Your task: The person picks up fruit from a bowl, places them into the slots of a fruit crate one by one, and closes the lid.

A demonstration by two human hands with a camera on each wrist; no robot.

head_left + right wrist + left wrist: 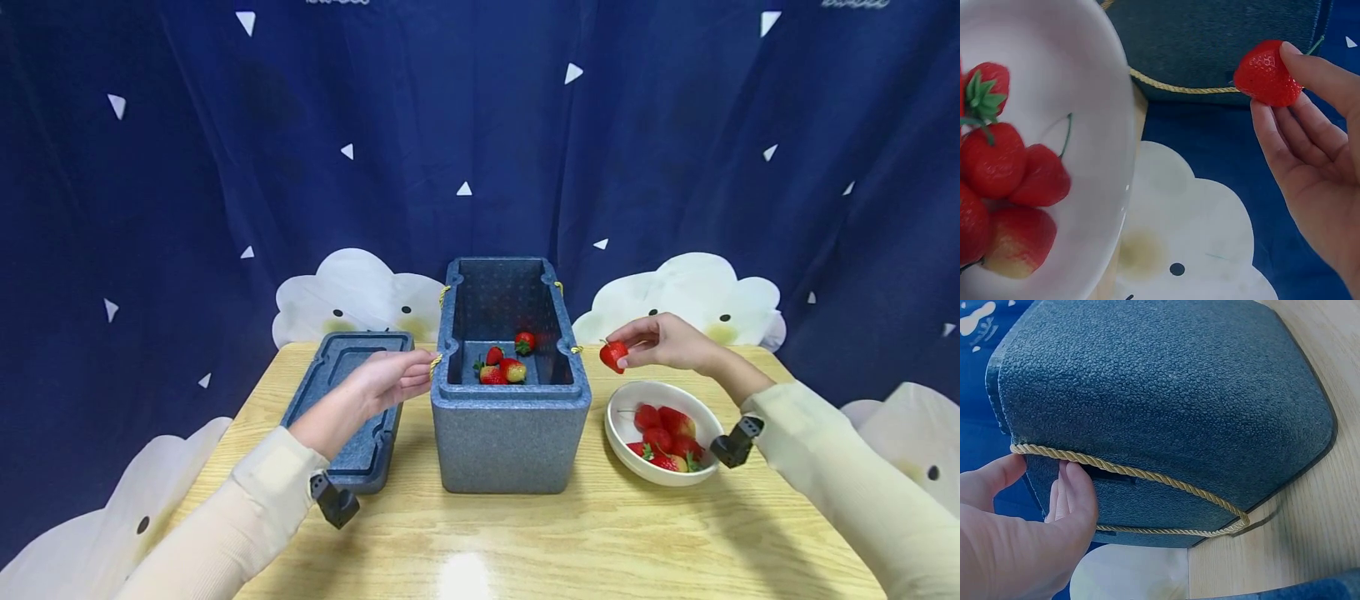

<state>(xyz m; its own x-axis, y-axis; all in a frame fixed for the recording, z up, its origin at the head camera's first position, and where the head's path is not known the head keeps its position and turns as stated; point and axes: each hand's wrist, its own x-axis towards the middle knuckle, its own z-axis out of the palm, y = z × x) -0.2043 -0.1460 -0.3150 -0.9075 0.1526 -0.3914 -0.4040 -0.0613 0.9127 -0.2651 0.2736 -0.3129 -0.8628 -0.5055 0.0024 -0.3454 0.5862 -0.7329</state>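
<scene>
My right hand [663, 340] pinches a red strawberry [612, 356] between thumb and fingertips, above the far side of a white bowl [617, 442]. Several strawberries [997, 162] lie in that bowl, some with green leaves or stems. In the middle stands an uncovered blue-grey foam box [512, 446], with several strawberries [512, 369] on its floor. My left hand [393, 377] rests its fingertips against the box's left side, close to the rim. In the left wrist view, thumb and fingers touch the box beside a yellow twisted rope [1160, 479], fingers fairly straight.
A blue-grey lid [367, 450] lies on the wooden table [487, 542] left of the box, partly under my left forearm. Behind the table hangs a dark blue curtain [405, 100] with white triangles and clouds. Small black cameras [333, 500] sit on both wrists.
</scene>
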